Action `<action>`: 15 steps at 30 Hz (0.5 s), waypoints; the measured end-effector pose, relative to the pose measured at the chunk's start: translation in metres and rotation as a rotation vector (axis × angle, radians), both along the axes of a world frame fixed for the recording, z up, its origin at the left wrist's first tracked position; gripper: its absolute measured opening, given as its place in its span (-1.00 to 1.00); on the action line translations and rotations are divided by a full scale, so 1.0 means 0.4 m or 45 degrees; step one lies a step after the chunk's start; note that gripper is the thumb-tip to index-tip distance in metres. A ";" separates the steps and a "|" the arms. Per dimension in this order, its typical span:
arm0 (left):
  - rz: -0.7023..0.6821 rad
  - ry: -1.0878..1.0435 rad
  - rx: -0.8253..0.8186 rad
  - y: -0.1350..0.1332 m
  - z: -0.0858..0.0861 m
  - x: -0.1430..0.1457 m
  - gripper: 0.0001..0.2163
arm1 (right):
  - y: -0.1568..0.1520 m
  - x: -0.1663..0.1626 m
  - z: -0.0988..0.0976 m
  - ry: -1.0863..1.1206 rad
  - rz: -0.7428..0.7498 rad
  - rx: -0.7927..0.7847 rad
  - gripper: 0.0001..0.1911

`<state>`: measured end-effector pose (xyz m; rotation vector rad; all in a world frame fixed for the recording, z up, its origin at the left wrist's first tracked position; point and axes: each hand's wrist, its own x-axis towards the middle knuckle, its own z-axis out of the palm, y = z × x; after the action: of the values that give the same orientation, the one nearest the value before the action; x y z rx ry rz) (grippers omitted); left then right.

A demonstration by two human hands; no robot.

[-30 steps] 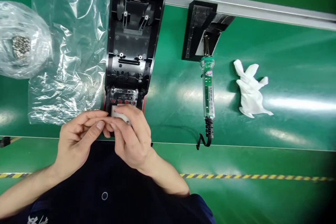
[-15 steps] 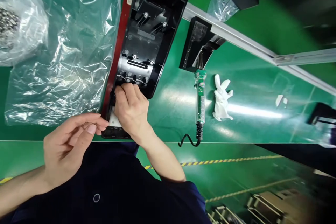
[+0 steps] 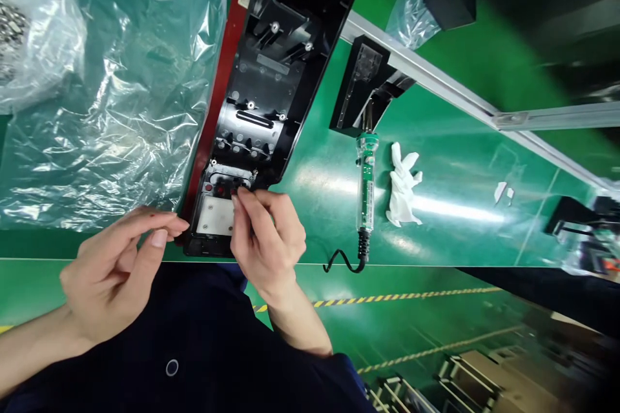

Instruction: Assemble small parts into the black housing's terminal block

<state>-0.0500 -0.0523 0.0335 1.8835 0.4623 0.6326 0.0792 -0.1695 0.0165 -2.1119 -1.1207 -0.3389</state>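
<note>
A long black plastic housing lies hollow side up, its near end toward me. Set in that end is a white plate with small screws, and above it a row of small red round parts. My right hand pinches at the right end of this row, thumb and index finger pressed together. Whatever is between those fingertips is hidden. Just left of the housing's near end, my left hand is loosely closed, thumb against the fingers. A tiny red speck shows on its index finger; what it holds, if anything, cannot be made out.
Under the housing lies a dark red board. Clear plastic bags cover the left, one with small metal parts. Right of the housing, a soldering iron rests in a black stand, near a crumpled white glove. A metal rail runs behind.
My right hand has moved right and slightly toward me, uncovering the red parts and more of the white plate. My left hand has shifted a little left. The view has turned slightly.
</note>
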 end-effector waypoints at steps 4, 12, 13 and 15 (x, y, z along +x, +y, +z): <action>-0.152 -0.165 0.318 -0.010 -0.013 0.017 -0.71 | -0.072 -0.027 -0.010 0.130 -0.088 0.223 -0.84; -0.345 -0.313 0.687 -0.055 -0.034 0.053 -0.71 | -0.140 0.029 -0.069 1.205 -0.567 1.256 -0.54; -0.352 -0.318 0.689 -0.061 -0.035 0.055 -0.70 | -0.135 0.048 -0.065 1.158 -0.619 1.306 -0.50; -0.369 -0.313 0.696 -0.070 -0.035 0.056 -0.68 | -0.126 0.084 -0.054 1.020 -0.685 1.349 -0.51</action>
<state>-0.0274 -0.0804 0.0194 2.2846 -0.1648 0.8369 0.1128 -0.2198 -0.0050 -1.2885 0.1479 -0.2090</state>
